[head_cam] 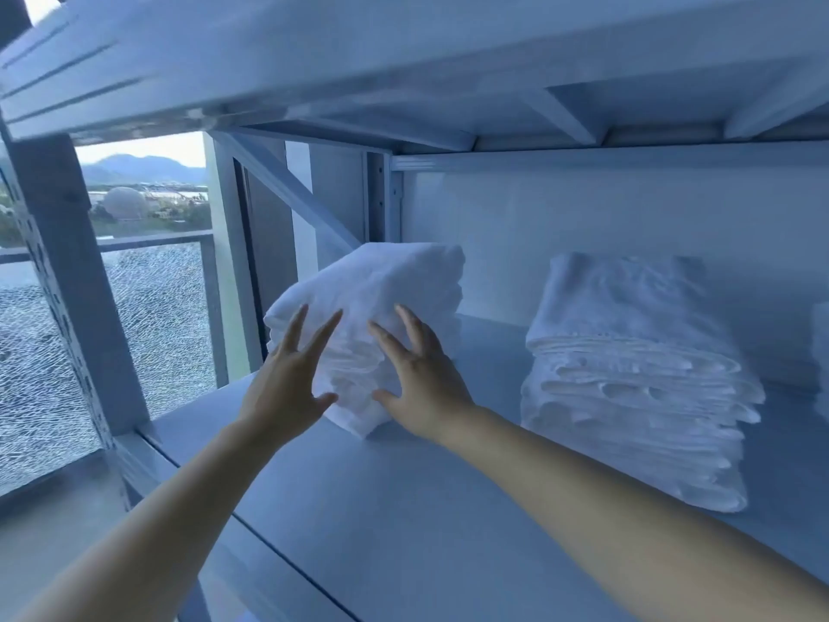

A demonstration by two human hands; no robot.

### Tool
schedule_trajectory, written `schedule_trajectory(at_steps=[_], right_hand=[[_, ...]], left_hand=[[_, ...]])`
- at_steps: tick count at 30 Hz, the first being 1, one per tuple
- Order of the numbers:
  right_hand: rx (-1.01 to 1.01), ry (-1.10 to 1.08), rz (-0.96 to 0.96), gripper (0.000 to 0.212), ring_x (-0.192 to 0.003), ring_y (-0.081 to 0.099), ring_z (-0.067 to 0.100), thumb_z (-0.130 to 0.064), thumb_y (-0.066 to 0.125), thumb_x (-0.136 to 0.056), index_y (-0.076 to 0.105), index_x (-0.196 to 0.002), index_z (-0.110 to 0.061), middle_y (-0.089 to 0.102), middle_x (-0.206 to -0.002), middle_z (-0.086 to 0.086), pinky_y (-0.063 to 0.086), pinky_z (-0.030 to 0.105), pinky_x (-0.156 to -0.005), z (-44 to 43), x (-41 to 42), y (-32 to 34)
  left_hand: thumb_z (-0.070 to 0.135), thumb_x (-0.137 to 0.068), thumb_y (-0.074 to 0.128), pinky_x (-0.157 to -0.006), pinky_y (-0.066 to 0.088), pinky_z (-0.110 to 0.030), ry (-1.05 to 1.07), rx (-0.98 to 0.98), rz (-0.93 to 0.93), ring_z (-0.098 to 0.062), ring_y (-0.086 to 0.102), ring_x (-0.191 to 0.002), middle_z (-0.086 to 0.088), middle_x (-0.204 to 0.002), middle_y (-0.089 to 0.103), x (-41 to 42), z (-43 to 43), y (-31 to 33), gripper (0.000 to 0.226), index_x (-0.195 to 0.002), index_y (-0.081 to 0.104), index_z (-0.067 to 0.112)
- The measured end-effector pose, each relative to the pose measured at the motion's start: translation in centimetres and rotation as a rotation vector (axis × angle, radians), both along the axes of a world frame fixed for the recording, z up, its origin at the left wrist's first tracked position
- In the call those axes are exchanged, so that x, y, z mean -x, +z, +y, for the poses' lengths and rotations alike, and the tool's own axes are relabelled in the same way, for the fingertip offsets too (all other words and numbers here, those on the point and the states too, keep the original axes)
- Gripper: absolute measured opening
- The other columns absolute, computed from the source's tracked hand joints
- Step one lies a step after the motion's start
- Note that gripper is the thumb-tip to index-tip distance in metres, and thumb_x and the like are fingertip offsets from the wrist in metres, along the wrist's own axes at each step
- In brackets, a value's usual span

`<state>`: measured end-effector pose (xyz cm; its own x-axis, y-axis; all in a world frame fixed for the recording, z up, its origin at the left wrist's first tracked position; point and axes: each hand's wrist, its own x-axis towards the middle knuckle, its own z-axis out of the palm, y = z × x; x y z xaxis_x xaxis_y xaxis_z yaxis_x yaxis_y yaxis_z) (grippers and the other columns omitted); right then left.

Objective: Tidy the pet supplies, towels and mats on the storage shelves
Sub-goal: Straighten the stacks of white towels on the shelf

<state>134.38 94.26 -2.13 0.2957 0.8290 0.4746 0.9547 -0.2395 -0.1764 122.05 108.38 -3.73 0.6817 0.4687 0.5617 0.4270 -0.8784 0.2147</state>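
A stack of folded white towels (381, 289) sits at the left end of the white shelf board (403, 509), turned at an angle to the shelf edge. My left hand (287, 379) touches its near left face with fingers spread and straight. My right hand (421, 379) presses the near right face, fingers spread too. A second, taller stack of folded white towels (637, 379) stands to the right, squared up against the back panel.
The shelf above (403, 60) hangs low over the stacks. A perforated upright post (67, 285) and a diagonal brace (291, 190) frame the left end. Beyond them is a window with a railing. More white fabric (821, 352) shows at the far right edge.
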Motion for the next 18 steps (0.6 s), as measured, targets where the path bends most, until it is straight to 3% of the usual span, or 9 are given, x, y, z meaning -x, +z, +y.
schedule_trajectory(at_steps=[7,10,18], right_hand=[[0.006,-0.033,-0.060,0.080,-0.141,-0.003,0.029,-0.036,0.061,-0.086,0.010,-0.147,-0.031,-0.010,-0.155,0.001,0.023,0.045,-0.109,2.0,-1.0,-0.7],[0.005,-0.040,-0.053,0.081,-0.141,-0.004,0.030,-0.037,0.061,-0.086,0.009,-0.147,-0.031,-0.011,-0.155,0.001,0.026,0.045,-0.108,2.4,-1.5,-0.7],[0.012,-0.068,-0.034,0.086,-0.140,-0.006,0.029,-0.039,0.062,-0.084,0.004,-0.147,-0.033,-0.014,-0.153,0.000,0.036,0.045,-0.103,3.2,-2.8,-1.5]], left_hand=[[0.029,-0.067,0.081,-0.074,0.043,-0.032,-0.064,0.056,0.019,-0.028,0.044,-0.127,0.007,-0.157,-0.001,-1.7,2.3,-0.5,0.114,-0.136,-0.006,0.055],[0.029,-0.068,0.081,-0.070,0.039,-0.028,-0.089,0.053,0.021,-0.028,0.050,-0.121,0.009,-0.157,-0.002,-2.4,3.2,-0.5,0.114,-0.134,-0.008,0.058],[0.030,-0.070,0.079,-0.077,0.042,-0.028,-0.142,0.063,-0.015,-0.028,0.048,-0.123,0.010,-0.157,-0.002,-4.3,4.4,-1.2,0.112,-0.133,-0.008,0.060]])
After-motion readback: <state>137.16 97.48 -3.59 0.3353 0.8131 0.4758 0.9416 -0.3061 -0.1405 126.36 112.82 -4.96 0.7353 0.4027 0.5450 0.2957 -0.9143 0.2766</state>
